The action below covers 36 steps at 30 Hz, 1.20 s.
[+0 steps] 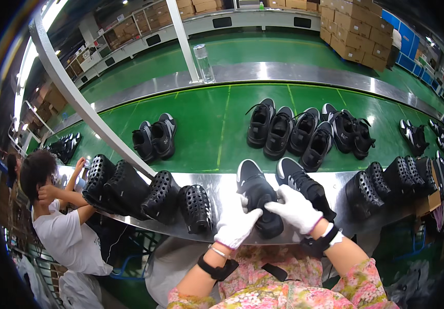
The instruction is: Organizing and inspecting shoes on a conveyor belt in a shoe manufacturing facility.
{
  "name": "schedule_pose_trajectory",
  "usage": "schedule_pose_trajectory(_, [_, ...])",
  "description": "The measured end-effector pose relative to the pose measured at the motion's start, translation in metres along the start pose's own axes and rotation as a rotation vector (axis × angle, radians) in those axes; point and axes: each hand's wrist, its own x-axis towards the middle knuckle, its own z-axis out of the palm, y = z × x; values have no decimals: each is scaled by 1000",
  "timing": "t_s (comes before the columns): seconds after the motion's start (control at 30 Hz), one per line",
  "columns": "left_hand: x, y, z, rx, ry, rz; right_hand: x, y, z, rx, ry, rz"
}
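Note:
A black sneaker [255,188] with a light grey toe stands on the metal ledge in front of me, toe pointing away. My left hand [237,221], in a white glove, grips its left side near the heel opening. From the other side my right hand [295,210], gloved too, closes on the same shoe, thumb at the collar. The two thumbs nearly meet over the opening; some fingertips are hidden. Just right of it rests a second black sneaker [307,185], its laces showing, partly behind my right hand.
Beyond the metal ledge [219,188] runs a green belt [201,134] with several black sneakers [289,129]. Black perforated blocks [161,195] line the ledge on both sides. A slanting white post [93,118] rises at left. A clear bottle [204,62] stands behind; a person [67,226] sits left.

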Motion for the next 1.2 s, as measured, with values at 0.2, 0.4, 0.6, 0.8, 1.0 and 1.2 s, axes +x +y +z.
schedule_pose_trajectory(0.2, [6, -7, 27, 187, 249, 159, 6, 3, 29, -199, 237, 0])
schedule_pose_trajectory(0.4, [-41, 17, 0, 381, 259, 361, -39, 6, -1, 145, 152, -105])
schedule_pose_trajectory(0.6, [-18, -9, 27, 191, 139, 473, -7, 10, 14, 67, 191, -274])
schedule_pose_trajectory(0.8, [-27, -4, 16, 153, 27, 497, -15, 15, 12, 219, 87, -191])
schedule_pose_trajectory(1.0, [-61, -16, -3, 356, 529, 721, -12, 4, 8, 6, 53, -266])
schedule_pose_trajectory(1.2, [-48, -43, -2, 573, 476, 570, -2, -9, -4, -134, -71, -324])
